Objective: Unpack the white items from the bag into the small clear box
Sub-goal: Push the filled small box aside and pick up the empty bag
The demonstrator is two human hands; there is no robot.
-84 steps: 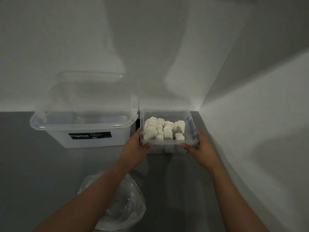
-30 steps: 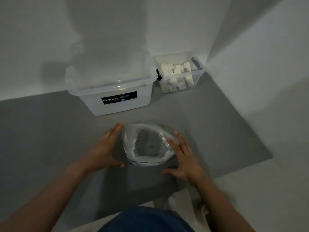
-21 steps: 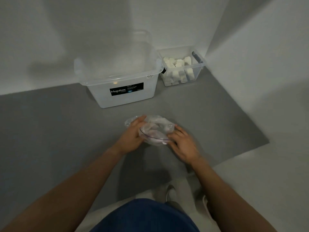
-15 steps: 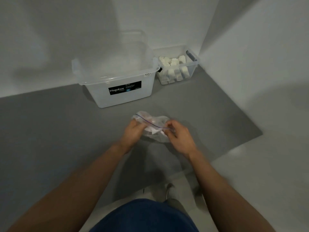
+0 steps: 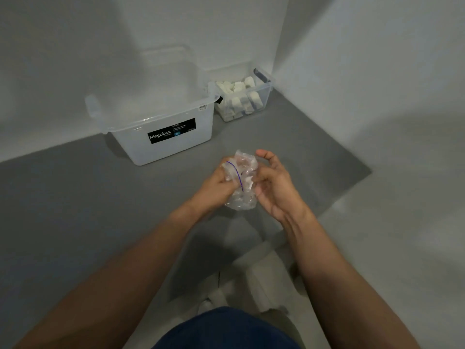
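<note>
The left hand [image 5: 216,185] and right hand [image 5: 274,188] clutch the crumpled clear bag [image 5: 242,183] between them, fingers curled round it, above the grey mat [image 5: 75,197]; further off, the small clear box [image 5: 267,93] sits in the corner, holding white items [image 5: 237,86]; touching its left side, a large Megabox tub [image 5: 171,152].

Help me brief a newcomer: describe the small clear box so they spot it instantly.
Find the corner where the white walls meet the grey mat. Right of the large Megabox tub sits the small clear box. Only it holds white blocks and has a dark handle clip.
</note>
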